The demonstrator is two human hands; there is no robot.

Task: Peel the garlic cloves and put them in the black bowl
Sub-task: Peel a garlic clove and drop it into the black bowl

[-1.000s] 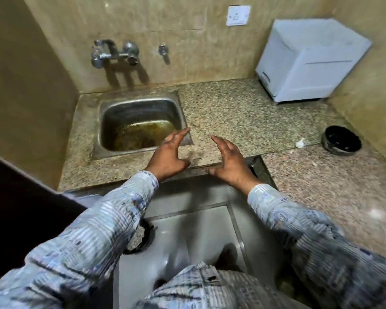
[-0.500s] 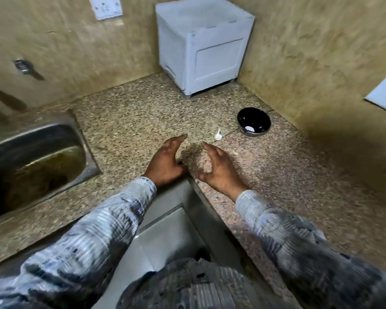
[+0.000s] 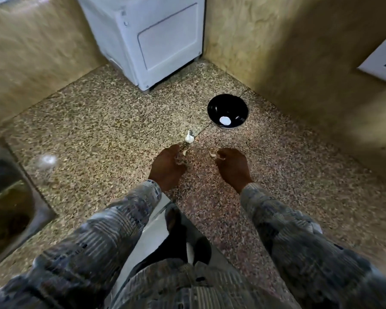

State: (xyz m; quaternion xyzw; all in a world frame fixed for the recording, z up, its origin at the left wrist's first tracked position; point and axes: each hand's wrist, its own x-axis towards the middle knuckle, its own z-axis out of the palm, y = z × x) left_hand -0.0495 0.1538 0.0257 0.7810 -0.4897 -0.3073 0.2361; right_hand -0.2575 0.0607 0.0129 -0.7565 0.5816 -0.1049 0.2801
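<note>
A small white garlic bulb [image 3: 189, 137] lies on the speckled stone counter [image 3: 112, 130], just ahead of my hands. Behind it to the right stands the black bowl [image 3: 218, 103], close to the corner wall, with a round white patch inside it. My left hand [image 3: 166, 167] hovers low over the counter just short of the bulb, fingers loosely bent. My right hand [image 3: 233, 168] is a hand's width to the right, fingers also loosely bent. Small pale bits [image 3: 212, 154] show at both hands' fingertips; blur hides whether either hand touches them.
A white box-shaped appliance [image 3: 156, 39] fills the back corner. A steel sink [image 3: 11, 210] with murky water is at the far left. Tiled walls close in behind and on the right, with a white socket plate [image 3: 383, 63] on the right wall.
The view has swung right, away from the sink and towards the bowl. Both hands have moved forward along the counter towards the garlic, and their fingers have bent from straight to loosely curled.
</note>
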